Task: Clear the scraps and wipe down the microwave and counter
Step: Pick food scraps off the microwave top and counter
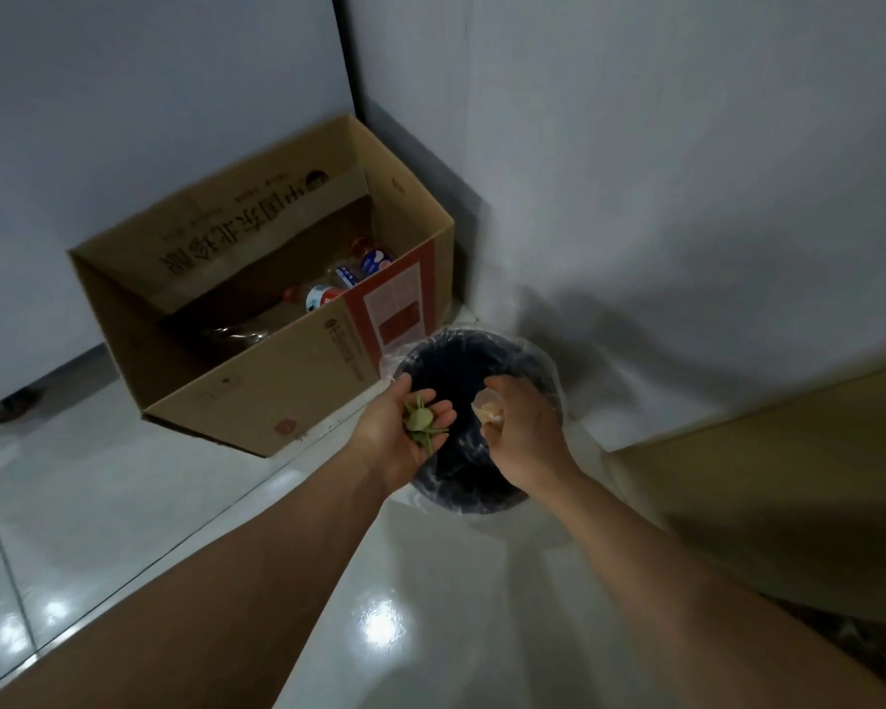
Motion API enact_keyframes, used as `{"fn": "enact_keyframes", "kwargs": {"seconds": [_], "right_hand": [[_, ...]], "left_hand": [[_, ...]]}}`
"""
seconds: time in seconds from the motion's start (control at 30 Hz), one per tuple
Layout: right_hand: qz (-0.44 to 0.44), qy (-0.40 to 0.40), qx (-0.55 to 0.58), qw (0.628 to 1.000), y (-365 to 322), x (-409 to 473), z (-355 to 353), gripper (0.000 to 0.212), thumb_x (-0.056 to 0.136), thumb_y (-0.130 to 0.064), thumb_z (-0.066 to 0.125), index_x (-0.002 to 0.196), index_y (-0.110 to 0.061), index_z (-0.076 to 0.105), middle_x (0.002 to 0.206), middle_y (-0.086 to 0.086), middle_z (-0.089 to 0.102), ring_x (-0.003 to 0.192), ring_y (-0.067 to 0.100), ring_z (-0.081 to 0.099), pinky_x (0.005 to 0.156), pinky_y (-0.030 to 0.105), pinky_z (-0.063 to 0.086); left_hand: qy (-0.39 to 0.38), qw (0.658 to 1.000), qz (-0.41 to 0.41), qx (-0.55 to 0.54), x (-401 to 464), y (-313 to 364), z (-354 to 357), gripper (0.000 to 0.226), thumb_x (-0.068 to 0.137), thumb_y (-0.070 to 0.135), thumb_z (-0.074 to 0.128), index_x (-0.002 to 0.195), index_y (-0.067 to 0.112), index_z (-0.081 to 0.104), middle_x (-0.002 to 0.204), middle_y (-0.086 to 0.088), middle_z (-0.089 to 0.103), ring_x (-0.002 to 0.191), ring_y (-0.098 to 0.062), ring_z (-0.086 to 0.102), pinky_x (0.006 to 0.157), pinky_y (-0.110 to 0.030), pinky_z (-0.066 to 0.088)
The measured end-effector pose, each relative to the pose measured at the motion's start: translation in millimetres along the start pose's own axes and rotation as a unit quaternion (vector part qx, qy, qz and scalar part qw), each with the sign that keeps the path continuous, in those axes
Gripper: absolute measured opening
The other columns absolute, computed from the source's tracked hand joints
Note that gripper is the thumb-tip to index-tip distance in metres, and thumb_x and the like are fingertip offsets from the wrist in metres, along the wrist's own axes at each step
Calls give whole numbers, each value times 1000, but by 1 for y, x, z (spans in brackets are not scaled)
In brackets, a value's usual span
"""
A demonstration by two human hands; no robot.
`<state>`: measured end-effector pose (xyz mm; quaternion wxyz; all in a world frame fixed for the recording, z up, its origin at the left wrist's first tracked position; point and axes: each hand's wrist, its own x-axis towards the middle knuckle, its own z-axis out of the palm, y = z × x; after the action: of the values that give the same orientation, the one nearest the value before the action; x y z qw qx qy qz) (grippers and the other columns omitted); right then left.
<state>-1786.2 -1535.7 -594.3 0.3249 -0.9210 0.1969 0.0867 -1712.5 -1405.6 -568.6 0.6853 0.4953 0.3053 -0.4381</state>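
At the left of my view an open brown cardboard box (257, 319) stands on the glossy white tiled floor (124, 504) against a white wall. Inside it I can see several clear plastic bottles (328, 291) lying on their sides, some with red caps and blue-and-white labels; the label wording is too small to read. The inner flap of the box carries large dark Chinese characters, seen upside down, and its outer right face bears a red and white printed panel whose text I cannot make out.

Just to the right of the box, nearly touching its corner, stands a round black waste bin lined with a clear plastic bag (482, 401). Its interior is dark and I cannot tell what it holds.

Both hands are held over the bin's opening. The left hand (405, 432) is palm up with the fingers loosely extended, and a small heap of green vegetable scraps (420, 424), leaf and thin stems, rests in the cupped palm above the bin's left rim. The right hand (520, 432) is turned knuckles up, its fingers curled round a pale orange-and-white scrap (489, 411), which shows at the fingertips over the middle of the bin. The two hands are near each other but apart.

At the far right, a tan flat panel (763, 478) enters the view; what it belongs to I cannot tell.
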Motion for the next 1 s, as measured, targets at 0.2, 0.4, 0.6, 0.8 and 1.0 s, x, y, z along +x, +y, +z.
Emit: {"fn": "enact_keyframes", "kwargs": {"seconds": [0.2,0.4,0.6,0.8,1.0], "right_hand": [[34,16,-16,999,18,23,27,51,88,-11,59,135,-13,41,134,9,43,120,28,48,94,37,44],[51,6,-36,998,25,26,33,55,85,-13,62,134,-15,38,132,10,43,116,30,51,87,38,46],[62,-39,-43,996,19,17,22,62,85,-11,63,139,-14,33,140,9,36,127,28,40,99,40,42],[61,-91,-62,992,-1,-8,-9,71,86,-13,62,145,-17,24,149,4,28,136,25,29,108,35,31],[55,-109,-63,990,-39,-34,-57,72,86,-22,65,145,-18,25,150,3,28,139,23,26,111,32,26]], "left_hand": [[10,1000,16,-10,43,-16,7,38,99,41,37,90,10,56,85,-8,61,78,-18,59,83,-32,41],[48,998,34,-18,56,-23,14,37,98,41,41,98,8,58,92,-8,59,77,-18,55,76,-32,41],[43,998,22,37,31,-21,20,56,97,48,36,142,15,38,149,-5,37,136,-24,34,103,-38,28],[54,993,27,98,-11,-2,24,53,100,41,34,145,14,33,153,-3,31,141,-23,27,113,-42,21],[92,954,74,275,-73,23,31,12,96,25,51,101,17,59,114,-5,55,101,-18,54,92,-36,39]]}}
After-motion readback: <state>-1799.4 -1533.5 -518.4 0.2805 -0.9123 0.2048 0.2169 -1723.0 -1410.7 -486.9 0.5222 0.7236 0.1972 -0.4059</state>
